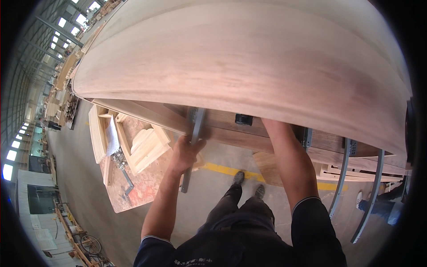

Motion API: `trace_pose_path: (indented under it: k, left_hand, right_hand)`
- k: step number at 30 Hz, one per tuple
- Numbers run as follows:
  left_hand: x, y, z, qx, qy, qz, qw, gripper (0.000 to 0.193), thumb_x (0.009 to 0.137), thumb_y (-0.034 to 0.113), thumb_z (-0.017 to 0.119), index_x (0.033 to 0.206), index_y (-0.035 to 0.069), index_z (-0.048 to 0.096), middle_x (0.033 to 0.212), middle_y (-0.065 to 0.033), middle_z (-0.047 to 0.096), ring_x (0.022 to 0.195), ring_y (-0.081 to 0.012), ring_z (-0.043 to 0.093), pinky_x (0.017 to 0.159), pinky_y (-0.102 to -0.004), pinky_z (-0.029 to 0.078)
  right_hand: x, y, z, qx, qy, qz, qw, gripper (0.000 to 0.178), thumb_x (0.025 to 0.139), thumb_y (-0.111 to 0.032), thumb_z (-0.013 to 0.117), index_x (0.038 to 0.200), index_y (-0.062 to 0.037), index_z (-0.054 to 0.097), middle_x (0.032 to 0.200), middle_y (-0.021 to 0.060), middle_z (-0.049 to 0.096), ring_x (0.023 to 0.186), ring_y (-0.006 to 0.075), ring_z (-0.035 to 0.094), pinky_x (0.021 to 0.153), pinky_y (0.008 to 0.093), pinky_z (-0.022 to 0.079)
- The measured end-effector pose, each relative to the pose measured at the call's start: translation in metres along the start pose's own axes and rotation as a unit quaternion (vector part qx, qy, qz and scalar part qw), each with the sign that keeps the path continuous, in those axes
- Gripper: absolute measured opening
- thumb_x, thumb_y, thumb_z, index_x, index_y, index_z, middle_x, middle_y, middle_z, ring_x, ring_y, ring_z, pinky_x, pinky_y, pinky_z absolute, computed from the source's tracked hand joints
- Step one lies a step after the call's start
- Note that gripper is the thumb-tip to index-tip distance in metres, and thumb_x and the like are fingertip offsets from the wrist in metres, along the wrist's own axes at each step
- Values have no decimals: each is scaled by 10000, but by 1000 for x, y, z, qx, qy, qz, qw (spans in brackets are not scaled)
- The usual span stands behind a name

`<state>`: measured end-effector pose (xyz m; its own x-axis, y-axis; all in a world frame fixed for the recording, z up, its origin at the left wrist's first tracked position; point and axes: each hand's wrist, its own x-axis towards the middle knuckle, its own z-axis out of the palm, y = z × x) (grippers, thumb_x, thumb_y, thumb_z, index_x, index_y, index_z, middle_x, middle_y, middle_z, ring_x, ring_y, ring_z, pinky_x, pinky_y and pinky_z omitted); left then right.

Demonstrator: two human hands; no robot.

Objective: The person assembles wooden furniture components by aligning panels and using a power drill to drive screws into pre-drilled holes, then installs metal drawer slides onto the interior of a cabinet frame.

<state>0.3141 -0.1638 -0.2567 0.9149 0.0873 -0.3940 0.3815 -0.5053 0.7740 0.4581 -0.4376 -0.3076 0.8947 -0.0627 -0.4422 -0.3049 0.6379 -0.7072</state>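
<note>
A broad wooden cabinet top (pixel 231 58) fills the upper view, with open drawer bays below its front edge. My left hand (pixel 184 153) is closed round a metal drawer slide (pixel 198 127) that sticks out of the left bay, the thumb lying along it. My right forearm (pixel 289 160) reaches up under the top's edge; the cabinet hides that hand and its fingers, so what it touches does not show. Between my arms, a small black object (pixel 243 119) rests inside the bay. To the right, two more metal slides (pixel 342 173) (pixel 371 204) project outward.
At the left, a worn reddish board (pixel 138 191) carries pale wooden frames (pixel 147 147), a paper sheet (pixel 112 135), a pile of small hardware (pixel 119 158) and a metal bracket (pixel 129 184). A yellow floor line (pixel 222 169) passes my shoes. Another person's leg (pixel 378 207) shows at the right.
</note>
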Motion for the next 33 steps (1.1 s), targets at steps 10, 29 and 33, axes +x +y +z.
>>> trace_pose_path:
  k: [10,29,33]
  left_hand:
    - [2,-6,2,2,5,52,999,326,872,184,668,1114,-32,642,845,-116,668,810,-171,605,753,-349,497]
    - [4,-20,-1,-93,-6,102,990,296,883,142,652,1116,-40,636,825,-75,654,769,-144,590,704,-323,493]
    - [-3,-9,-5,-115,0,93,989,284,888,134,649,1112,-39,639,797,-51,639,726,-123,578,652,-307,483]
  right_hand:
    - [-9,-6,-18,-8,7,-10,1000,226,891,-145,647,1082,-45,579,904,115,653,626,188,603,573,384,542]
    - [-8,-8,-25,-39,21,-28,999,260,879,-153,656,1100,-43,577,913,113,648,628,183,600,574,377,536]
    - [-9,-9,-24,-44,21,-31,998,267,877,-155,658,1104,-42,577,915,113,647,628,182,600,574,376,534]
